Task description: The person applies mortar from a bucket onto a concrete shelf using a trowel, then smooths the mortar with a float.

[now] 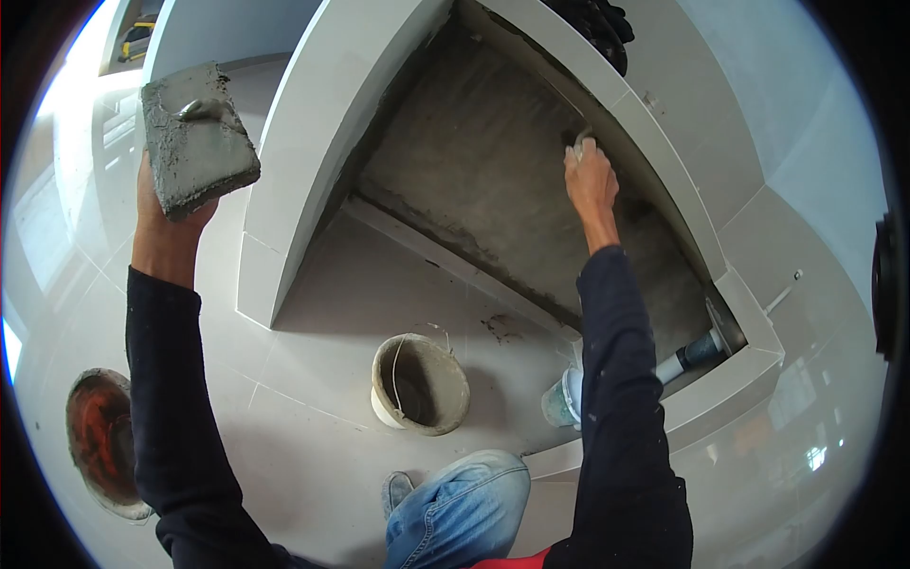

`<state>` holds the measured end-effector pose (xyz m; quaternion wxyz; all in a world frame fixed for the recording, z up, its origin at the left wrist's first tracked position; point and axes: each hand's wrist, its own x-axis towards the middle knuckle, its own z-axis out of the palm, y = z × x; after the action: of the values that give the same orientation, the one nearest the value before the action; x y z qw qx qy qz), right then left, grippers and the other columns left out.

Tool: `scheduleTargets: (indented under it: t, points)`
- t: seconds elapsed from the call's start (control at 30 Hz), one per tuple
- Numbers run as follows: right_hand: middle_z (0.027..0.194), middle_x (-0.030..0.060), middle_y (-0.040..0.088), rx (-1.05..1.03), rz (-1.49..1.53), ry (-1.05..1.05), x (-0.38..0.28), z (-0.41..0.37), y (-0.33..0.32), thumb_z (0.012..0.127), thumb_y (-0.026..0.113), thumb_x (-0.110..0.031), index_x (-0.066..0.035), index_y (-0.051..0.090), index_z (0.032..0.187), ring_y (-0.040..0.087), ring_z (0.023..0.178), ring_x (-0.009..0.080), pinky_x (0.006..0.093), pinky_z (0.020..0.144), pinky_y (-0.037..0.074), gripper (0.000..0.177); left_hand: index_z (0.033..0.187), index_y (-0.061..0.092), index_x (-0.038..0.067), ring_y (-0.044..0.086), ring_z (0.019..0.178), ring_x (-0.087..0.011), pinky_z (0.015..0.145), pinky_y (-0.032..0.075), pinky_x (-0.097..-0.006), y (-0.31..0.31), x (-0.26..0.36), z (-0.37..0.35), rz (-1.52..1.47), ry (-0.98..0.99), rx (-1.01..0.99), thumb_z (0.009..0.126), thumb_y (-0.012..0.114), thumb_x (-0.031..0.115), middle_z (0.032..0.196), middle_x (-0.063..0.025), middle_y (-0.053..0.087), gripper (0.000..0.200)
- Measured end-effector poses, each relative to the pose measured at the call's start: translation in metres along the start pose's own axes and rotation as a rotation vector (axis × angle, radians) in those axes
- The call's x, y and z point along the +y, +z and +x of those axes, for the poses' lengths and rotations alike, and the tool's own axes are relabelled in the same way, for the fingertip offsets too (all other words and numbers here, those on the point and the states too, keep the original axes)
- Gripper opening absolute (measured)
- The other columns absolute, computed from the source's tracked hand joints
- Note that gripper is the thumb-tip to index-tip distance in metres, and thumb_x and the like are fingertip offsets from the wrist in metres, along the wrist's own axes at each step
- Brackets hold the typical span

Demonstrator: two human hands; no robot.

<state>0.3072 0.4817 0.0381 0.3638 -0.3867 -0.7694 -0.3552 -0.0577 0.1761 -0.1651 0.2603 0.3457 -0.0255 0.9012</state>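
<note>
My left hand [175, 213] is raised at the left, its fingers under a mortar board [204, 156]. Grey mortar cakes the board's face and edges, and a shiny curved lump lies on top. My right hand [592, 185] reaches into a tiled recess and is closed around the handle of a trowel [580, 140]. Most of that tool is hidden by the hand or blends into the grey cement surface [455, 142]. The trowel is near the recess's right edge.
A mortar-stained bucket [379, 394] with a wire handle stands on the tiled floor. Pale tiled ledges [332, 85] frame the recess. A small bucket [561, 403] and a pipe [697, 351] sit near my right arm. An orange-stained basin [100, 441] is at lower left.
</note>
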Motion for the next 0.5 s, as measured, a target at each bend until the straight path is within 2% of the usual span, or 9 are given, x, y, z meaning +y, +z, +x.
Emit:
scheduleTargets:
  t: [0.13, 0.2, 0.3, 0.33, 0.37, 0.4, 0.43, 0.5]
  points:
    - [0.094, 0.0180, 0.063, 0.004, -0.008, 0.028, 0.003, -0.005, -0.041, 0.091, 0.057, -0.032, -0.004, 0.053, 0.099, 0.061, 0.088, 0.0402, 0.0493, 0.073, 0.048, 0.029, 0.122, 0.048, 0.001, 0.062, 0.096, -0.0295, 0.081, 0.055, -0.0431, 0.002, -0.003, 0.001, -0.047, -0.030, -0.034, 0.099, 0.036, 0.023, 0.111, -0.0170, 0.058, 0.034]
    - [0.089, 0.0189, 0.063, 0.131, 0.062, 0.003, 0.009, -0.036, -0.049, 0.091, 0.058, -0.031, -0.003, 0.055, 0.098, 0.061, 0.084, 0.0401, 0.0482, 0.070, 0.048, 0.029, 0.123, 0.048, 0.000, 0.062, 0.096, -0.0301, 0.081, 0.055, -0.0435, 0.018, -0.002, -0.001, -0.091, -0.031, -0.080, 0.099, 0.035, 0.023, 0.111, -0.0174, 0.058, 0.035]
    - [0.078, 0.0203, 0.061, 0.194, 0.297, 0.001, 0.005, -0.079, -0.067, 0.090, 0.061, -0.026, -0.002, 0.054, 0.092, 0.060, 0.073, 0.0413, 0.0456, 0.062, 0.046, 0.026, 0.125, 0.046, -0.002, 0.062, 0.097, -0.0321, 0.083, 0.055, -0.0448, 0.023, -0.002, -0.004, -0.179, -0.125, -0.136, 0.098, 0.033, 0.025, 0.113, -0.0193, 0.057, 0.040]
    - [0.076, 0.0196, 0.059, 0.153, 0.349, 0.009, -0.012, -0.092, -0.085, 0.089, 0.063, -0.022, 0.000, 0.054, 0.092, 0.058, 0.069, 0.0403, 0.0456, 0.061, 0.045, 0.024, 0.125, 0.046, -0.003, 0.062, 0.097, -0.0312, 0.082, 0.055, -0.0442, 0.029, -0.003, -0.007, -0.175, -0.153, -0.110, 0.098, 0.035, 0.025, 0.112, -0.0193, 0.057, 0.040]
    - [0.075, 0.0195, 0.058, 0.081, 0.458, -0.005, -0.022, -0.106, -0.095, 0.089, 0.063, -0.020, 0.001, 0.053, 0.092, 0.056, 0.067, 0.0393, 0.0455, 0.060, 0.043, 0.024, 0.123, 0.048, -0.003, 0.063, 0.094, -0.0298, 0.080, 0.056, -0.0433, 0.027, -0.007, -0.008, -0.057, -0.088, -0.086, 0.097, 0.038, 0.023, 0.111, -0.0188, 0.058, 0.038]
    - [0.079, 0.0201, 0.059, 0.058, 0.480, -0.091, -0.033, -0.120, -0.105, 0.088, 0.063, -0.018, 0.002, 0.054, 0.094, 0.057, 0.068, 0.0384, 0.0439, 0.059, 0.044, 0.022, 0.121, 0.049, -0.004, 0.064, 0.092, -0.0289, 0.079, 0.056, -0.0428, 0.033, -0.015, -0.008, 0.145, -0.013, 0.137, 0.096, 0.040, 0.023, 0.109, -0.0185, 0.059, 0.037]
    - [0.082, 0.0192, 0.058, 0.023, 0.550, -0.150, -0.048, -0.134, -0.115, 0.087, 0.064, -0.017, 0.001, 0.055, 0.094, 0.057, 0.068, 0.0368, 0.0427, 0.059, 0.045, 0.021, 0.120, 0.050, -0.004, 0.064, 0.090, -0.0281, 0.078, 0.057, -0.0427, 0.045, -0.021, -0.008, 0.217, 0.013, 0.280, 0.096, 0.043, 0.023, 0.108, -0.0185, 0.060, 0.037]
    - [0.084, 0.0183, 0.057, -0.001, 0.626, -0.211, -0.076, -0.161, -0.134, 0.086, 0.065, -0.016, 0.000, 0.055, 0.094, 0.057, 0.069, 0.0351, 0.0416, 0.059, 0.045, 0.020, 0.117, 0.048, -0.004, 0.064, 0.087, -0.0269, 0.072, 0.058, -0.0395, 0.089, -0.028, -0.014, 0.237, 0.086, 0.436, 0.097, 0.043, 0.025, 0.106, -0.0177, 0.059, 0.035]
